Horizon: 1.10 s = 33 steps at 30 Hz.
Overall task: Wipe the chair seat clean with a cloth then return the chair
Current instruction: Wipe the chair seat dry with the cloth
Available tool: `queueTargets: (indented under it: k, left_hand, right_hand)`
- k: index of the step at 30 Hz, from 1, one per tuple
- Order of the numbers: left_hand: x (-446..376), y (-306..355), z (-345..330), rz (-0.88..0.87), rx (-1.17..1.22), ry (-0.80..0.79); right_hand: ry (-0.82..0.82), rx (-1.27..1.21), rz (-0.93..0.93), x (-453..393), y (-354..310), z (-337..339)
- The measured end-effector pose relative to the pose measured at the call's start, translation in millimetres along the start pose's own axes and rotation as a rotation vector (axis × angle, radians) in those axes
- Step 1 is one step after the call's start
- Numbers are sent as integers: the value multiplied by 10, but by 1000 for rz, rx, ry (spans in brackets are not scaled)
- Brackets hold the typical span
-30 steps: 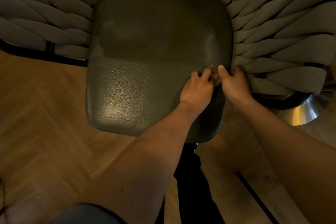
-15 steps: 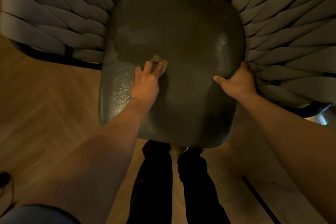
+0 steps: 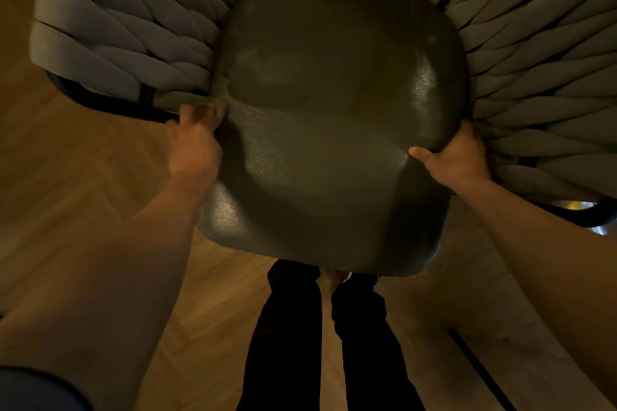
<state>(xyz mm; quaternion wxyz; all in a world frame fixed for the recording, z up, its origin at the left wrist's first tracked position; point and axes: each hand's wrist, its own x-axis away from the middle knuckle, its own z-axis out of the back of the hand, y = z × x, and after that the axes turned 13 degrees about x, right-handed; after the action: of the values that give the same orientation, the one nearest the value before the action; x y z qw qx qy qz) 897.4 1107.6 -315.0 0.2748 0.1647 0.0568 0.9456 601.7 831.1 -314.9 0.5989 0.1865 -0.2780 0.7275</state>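
The dark olive chair seat (image 3: 334, 150) fills the middle of the head view, with a damp band across it. At the seat's left edge my left hand (image 3: 193, 147) presses a small grey cloth (image 3: 218, 108); only a blurred corner of the cloth shows past the fingers. On the right edge my right hand (image 3: 457, 157) grips the seat, thumb on top and fingers curled under the rim.
Woven grey straps form the chair's back and sides (image 3: 110, 37) around the seat, on a black frame (image 3: 110, 103). My two legs in dark trousers (image 3: 320, 344) stand at the seat's front edge on a herringbone wood floor (image 3: 83, 197). A shiny metal base (image 3: 601, 227) shows at right.
My left hand swept the cloth from the seat's right edge across the middle to its left edge. My right hand stayed gripping the right edge.
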Motion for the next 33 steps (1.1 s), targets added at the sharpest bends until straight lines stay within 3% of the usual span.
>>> queueTargets:
  k: [3,9,17,23,33]
  left_hand:
    - [-16,-90,44,99,76,17]
    - [-17,75,-116,108,323,75]
    - [-14,213,-209,30,304,70]
    - [92,783,-379,-77,311,59]
    - [434,1995,-665,-253,298,-91]
  right_hand:
    - [-7,-40,-11,-33,31,15]
    - [-100,-425,-188,-178,105,75]
    - [-146,-527,-235,-519,360,-48]
    - [-144,-580,-255,-877,608,-277]
    - [-178,-684,-253,-890,596,-321]
